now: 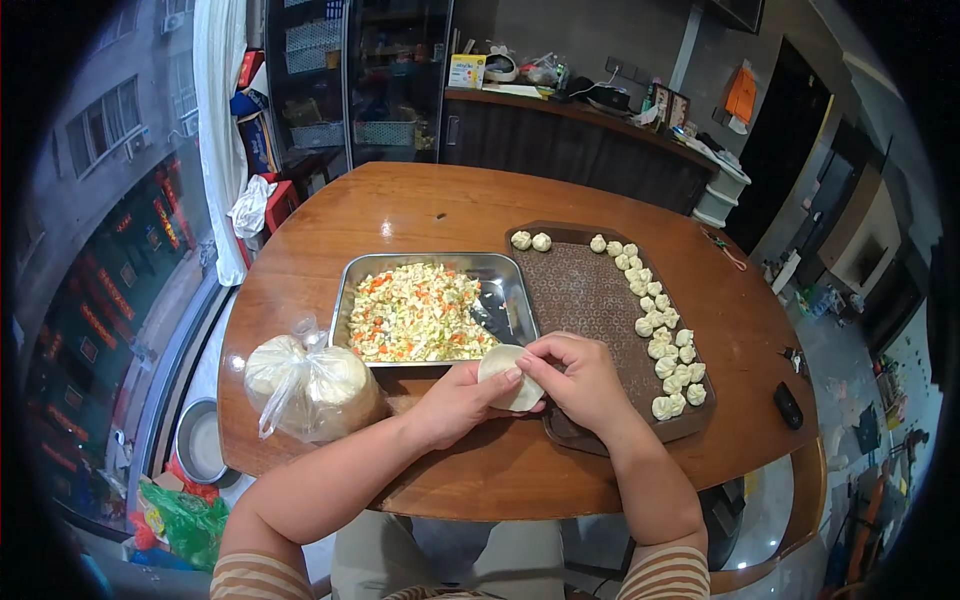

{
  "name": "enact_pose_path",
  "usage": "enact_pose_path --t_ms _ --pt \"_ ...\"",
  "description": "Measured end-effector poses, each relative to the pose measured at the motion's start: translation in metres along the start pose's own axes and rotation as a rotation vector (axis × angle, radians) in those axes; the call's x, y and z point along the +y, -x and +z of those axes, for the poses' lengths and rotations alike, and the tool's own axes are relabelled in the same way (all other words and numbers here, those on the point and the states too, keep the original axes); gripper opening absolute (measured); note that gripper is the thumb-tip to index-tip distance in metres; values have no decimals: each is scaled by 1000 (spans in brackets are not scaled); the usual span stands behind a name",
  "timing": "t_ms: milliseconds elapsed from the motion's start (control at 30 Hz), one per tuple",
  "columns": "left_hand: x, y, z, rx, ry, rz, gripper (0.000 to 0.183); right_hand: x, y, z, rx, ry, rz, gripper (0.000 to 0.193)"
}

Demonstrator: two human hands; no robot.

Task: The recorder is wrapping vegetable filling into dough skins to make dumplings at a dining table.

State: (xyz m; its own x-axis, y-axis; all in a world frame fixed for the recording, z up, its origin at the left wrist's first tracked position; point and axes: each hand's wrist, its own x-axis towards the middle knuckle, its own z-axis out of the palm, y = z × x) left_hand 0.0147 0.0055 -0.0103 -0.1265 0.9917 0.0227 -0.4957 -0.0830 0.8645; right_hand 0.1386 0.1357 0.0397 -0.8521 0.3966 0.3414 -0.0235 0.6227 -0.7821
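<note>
A round, pale dumpling wrapper [497, 366] is held between my two hands over the near middle of the table. My left hand [462, 398] cups it from below with the thumb on top. Fingers of my right hand [574, 374] pinch its upper right edge. Just beyond, a steel tray [514, 296] holds a chopped filling [408, 312] of pale and orange bits; bare metal shows at its right end. To the right lies a brown patterned tray [590, 300] with several pleated dumplings [660, 345] along its right side and two at its far left corner.
A clear plastic bag of dough [315, 385] sits left of my left forearm. Scissors [724, 250], keys [795, 358] and a dark case [788, 406] lie along the right side of the wooden table [440, 192]. A metal basin [203, 440] stands below the table's left edge.
</note>
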Motion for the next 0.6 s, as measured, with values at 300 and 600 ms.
enact_pose_path --t_ms 300,600 --pt "-2 -1 -1 16 30 9 32 -9 1 0 -7 -37 25 16" --pt "0 -1 0 39 56 -11 31 -6 0 1 -4 -50 -56 15"
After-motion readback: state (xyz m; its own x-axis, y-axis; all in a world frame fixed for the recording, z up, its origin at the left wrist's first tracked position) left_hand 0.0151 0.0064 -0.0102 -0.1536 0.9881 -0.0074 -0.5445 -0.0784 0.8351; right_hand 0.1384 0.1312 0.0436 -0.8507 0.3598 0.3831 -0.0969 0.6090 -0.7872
